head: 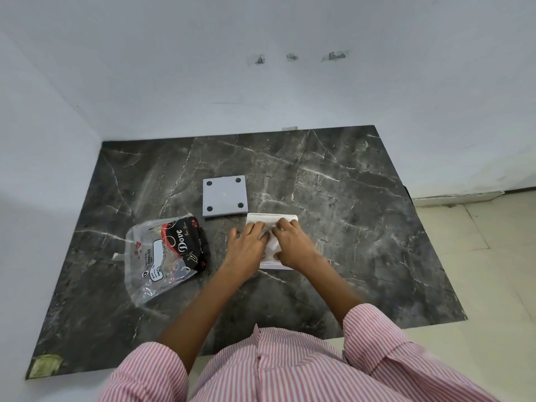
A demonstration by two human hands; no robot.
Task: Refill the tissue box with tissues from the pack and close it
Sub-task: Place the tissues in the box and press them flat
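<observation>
Fingers [256,227] of both hands press flat on tissues [268,242] in the box [272,265], grasping nothing; lid [224,195] beyond, pack [165,256] left.

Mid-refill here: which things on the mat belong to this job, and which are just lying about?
Job:
tissue box
tissues
grey lid, feet up
plastic pack, looks emptied
left hand, right hand

Lying about:
marble mat
tape scrap
</observation>
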